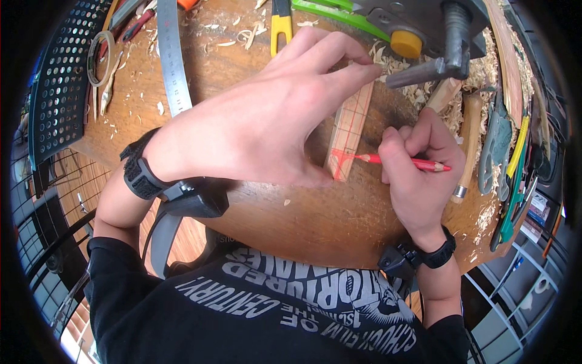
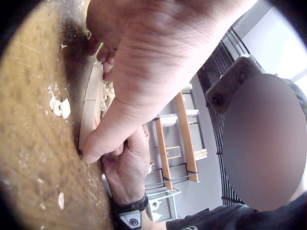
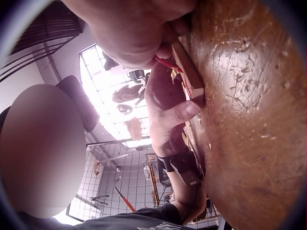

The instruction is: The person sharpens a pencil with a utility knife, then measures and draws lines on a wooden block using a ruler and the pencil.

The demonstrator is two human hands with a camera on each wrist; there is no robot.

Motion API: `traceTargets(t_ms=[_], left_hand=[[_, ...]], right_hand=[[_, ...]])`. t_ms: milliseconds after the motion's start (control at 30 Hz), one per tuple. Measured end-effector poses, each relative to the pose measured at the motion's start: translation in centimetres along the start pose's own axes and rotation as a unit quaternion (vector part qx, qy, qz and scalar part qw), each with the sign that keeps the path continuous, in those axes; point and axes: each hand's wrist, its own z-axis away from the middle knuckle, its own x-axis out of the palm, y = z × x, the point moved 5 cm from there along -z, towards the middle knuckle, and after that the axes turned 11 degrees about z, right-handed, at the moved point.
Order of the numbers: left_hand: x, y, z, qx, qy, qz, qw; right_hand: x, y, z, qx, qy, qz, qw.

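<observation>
A narrow wooden block [image 1: 353,124] lies on the workbench, its top marked with red grid lines and a denser red patch at the near end. My left hand [image 1: 273,112] spans the block and holds it, thumb at the near end and fingertips toward the far end. In the left wrist view the thumb presses beside the end of the block [image 2: 91,103]. My right hand [image 1: 418,173] pinches a red pencil [image 1: 435,165], its tip at the block's right edge near the red patch. The right wrist view shows the pencil [image 3: 168,63] slanting down to the marked face.
A steel ruler [image 1: 172,60] and a yellow-handled tool [image 1: 281,24] lie beyond the left hand. A metal vise [image 1: 424,24] stands at the back right, amid wood shavings [image 1: 406,79]. Several tools, including a wooden-handled one [image 1: 468,142], lie along the right side.
</observation>
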Motion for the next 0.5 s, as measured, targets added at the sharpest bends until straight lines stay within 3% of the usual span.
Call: traceTargets(t_ms=[500], left_hand=[[0.04, -0.04, 0.03, 0.001, 0.004, -0.007, 1.000]], right_hand=[[0.07, -0.03, 0.01, 0.017, 0.009, -0.011, 1.000]])
